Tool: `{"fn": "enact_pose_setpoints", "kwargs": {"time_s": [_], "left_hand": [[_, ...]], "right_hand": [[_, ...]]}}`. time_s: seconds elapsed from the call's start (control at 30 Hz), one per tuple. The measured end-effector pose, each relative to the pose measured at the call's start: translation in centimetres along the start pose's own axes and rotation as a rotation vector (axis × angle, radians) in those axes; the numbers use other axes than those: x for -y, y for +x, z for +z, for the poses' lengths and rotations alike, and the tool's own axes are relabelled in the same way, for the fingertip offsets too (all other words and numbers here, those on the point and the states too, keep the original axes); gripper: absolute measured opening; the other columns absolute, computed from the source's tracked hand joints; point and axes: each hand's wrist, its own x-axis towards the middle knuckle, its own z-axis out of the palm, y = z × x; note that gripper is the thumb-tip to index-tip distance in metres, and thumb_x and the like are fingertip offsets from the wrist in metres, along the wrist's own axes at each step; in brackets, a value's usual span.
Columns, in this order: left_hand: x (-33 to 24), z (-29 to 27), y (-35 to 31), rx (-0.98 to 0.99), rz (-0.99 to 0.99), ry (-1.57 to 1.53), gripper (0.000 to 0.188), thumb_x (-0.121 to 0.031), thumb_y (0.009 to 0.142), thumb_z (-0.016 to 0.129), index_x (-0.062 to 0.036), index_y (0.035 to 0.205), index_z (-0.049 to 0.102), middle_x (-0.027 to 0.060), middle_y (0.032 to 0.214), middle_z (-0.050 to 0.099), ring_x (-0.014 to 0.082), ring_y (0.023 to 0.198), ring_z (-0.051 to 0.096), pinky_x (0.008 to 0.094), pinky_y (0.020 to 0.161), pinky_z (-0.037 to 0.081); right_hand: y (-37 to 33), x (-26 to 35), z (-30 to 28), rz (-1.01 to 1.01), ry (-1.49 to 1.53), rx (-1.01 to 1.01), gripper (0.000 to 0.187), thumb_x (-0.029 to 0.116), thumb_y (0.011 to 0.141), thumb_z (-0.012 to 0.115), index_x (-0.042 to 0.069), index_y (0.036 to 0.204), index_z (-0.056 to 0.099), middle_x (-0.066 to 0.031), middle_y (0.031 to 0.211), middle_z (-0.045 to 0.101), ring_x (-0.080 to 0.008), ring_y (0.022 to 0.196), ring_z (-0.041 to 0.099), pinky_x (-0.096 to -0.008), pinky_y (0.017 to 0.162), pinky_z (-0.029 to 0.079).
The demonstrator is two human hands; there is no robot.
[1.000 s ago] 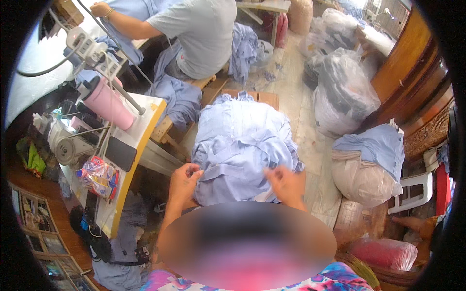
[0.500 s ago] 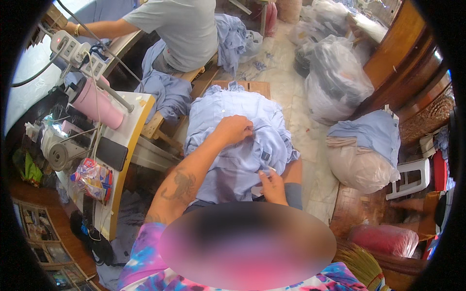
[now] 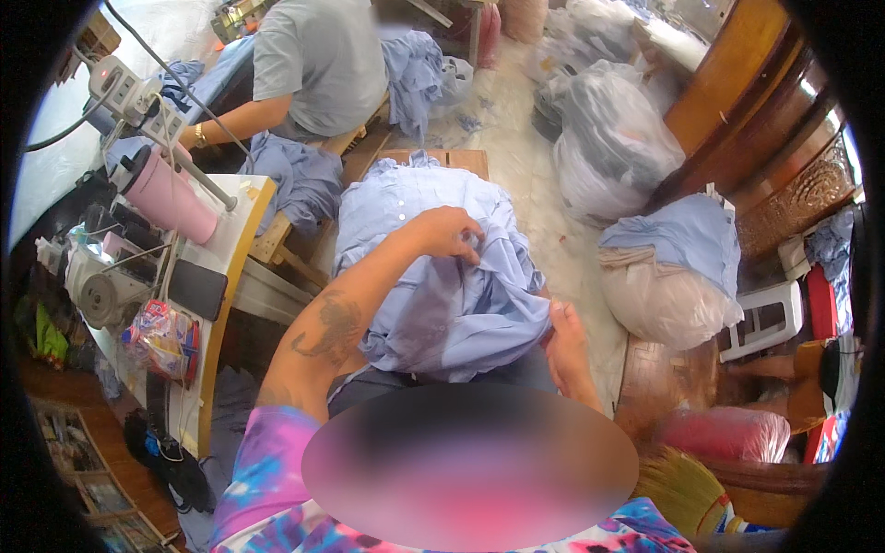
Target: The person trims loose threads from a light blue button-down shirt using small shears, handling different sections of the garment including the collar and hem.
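A pile of light-blue button-up shirts (image 3: 387,198) rests in front of me, its near end reaching my lap. My left hand (image 3: 452,233) is over the middle of the pile, fingers curled, pinching a fold of the top shirt (image 3: 493,318). At the pile's right side, my right hand (image 3: 569,343) grips the shirt's edge between thumb and fingers, which are partly hidden. The cloth is drawn out between the two hands, with a darker, shadowed patch below my left hand.
On the left, a white table (image 3: 241,217) holds a pink tumbler (image 3: 171,198), a phone (image 3: 198,292) and a power strip (image 3: 124,92). A person in a grey shirt (image 3: 318,69) sits ahead. To the right are a stuffed plastic bag (image 3: 613,138), a cloth-topped sack (image 3: 668,300) and a white stool (image 3: 770,318).
My right hand has moved right and outward, drawing the shirt's edge with it; the label is no longer visible. My left hand's fingers have loosened slightly. The other person's arm has drawn back.
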Motion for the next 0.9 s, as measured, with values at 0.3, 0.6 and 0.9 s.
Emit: {"fn": "enact_pose_setpoints", "kwargs": {"time_s": [0.3,0.6,0.9], "left_hand": [[-4.3,-5.0,-3.0,-0.312,-0.149,-0.387,0.022,-0.022,0.092,0.076,-0.0013,0.093,0.069,0.0075,0.079,0.065,0.0178,0.073,0.058,0.0344,0.069,0.048],[-17.2,-15.5,-10.1,-0.918,0.153,-0.387,0.018,-0.018,0.097,0.072,-0.0020,0.102,0.066,0.0041,0.084,0.065,0.0067,0.069,0.052,0.0252,0.061,0.042],[-9.1,-2.1,-25.4,-1.282,-0.600,-0.545,0.010,-0.009,0.094,0.072,-0.0028,0.100,0.068,-0.0025,0.082,0.060,0.0040,0.067,0.048,0.0235,0.058,0.039]], "right_hand": [[-2.4,5.9,-1.2,-0.169,-0.463,0.158,0.052,0.033,0.090,0.081,0.004,0.123,0.053,-0.0078,0.102,0.067,-0.0127,0.096,0.062,-0.0308,0.084,0.051],[2.2,11.2,14.9,-0.450,-0.867,0.711,0.028,0.020,0.096,0.072,0.003,0.118,0.068,-0.0077,0.103,0.074,-0.0220,0.095,0.068,-0.0359,0.084,0.053],[13.5,17.3,34.7,-0.364,0.170,0.729,0.033,0.026,0.105,0.056,0.011,0.134,0.060,-0.0031,0.120,0.067,-0.0167,0.106,0.066,-0.0342,0.093,0.055]]}}
